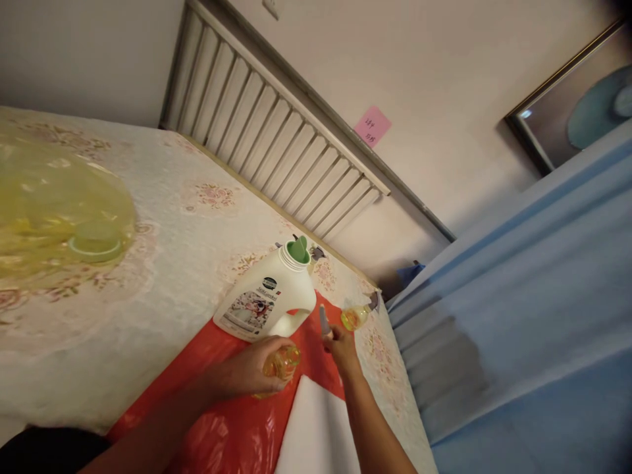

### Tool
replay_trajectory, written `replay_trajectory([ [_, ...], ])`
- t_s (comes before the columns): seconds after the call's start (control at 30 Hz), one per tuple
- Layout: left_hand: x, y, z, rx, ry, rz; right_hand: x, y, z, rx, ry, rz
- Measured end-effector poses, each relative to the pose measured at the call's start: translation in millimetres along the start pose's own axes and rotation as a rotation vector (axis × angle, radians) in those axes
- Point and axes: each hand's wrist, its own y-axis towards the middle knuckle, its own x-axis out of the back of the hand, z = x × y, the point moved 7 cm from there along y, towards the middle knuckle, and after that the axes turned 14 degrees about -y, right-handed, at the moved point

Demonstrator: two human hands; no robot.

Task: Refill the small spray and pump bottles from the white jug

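My left hand (251, 368) is wrapped round a small clear bottle (281, 363) with yellow liquid in it, tilted to the right over a red plastic sheet (237, 428). In my right hand (340, 349), fingers pinch a slim grey piece with a pale tip (324, 319); its kind is hard to make out, perhaps a spray head. Behind my hands a white detergent jug (261, 296) stands with its neck uncovered and a green spout (297, 248) showing. A second small bottle of yellow liquid (355, 318), with a grey spray head (374, 301), is just beyond my right hand.
A yellow plastic bag (59, 197) with a round green cap (95, 241) lies on the flowered tablecloth (162, 309). White folded cloth (316, 434) is at the front. A radiator (271, 125) runs behind the table; a blue curtain (494, 316) hangs on the right.
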Motion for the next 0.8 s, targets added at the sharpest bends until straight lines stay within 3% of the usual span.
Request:
replay_trajectory([
  [0.2,-3.1,0.6,3.6,0.042,-0.042,-0.006,54.8,-39.9,51.0,0.055,0.401,-0.055],
  [0.3,-3.1,1.0,3.5,0.025,-0.045,0.009,67.8,-60.3,85.8,0.106,0.81,-0.046],
  [0.43,-2.4,1.3,3.1,-0.016,-0.041,0.021,83.4,-72.7,119.1,0.169,0.963,-0.112],
  [0.57,-2.3,1.6,3.6,-0.011,-0.035,0.011,82.6,-73.2,130.8,0.142,0.999,-0.133],
  [0.8,-4.2,-0.7,-2.7,-0.005,-0.037,0.01,61.0,-74.5,137.1,0.148,0.994,-0.056],
])
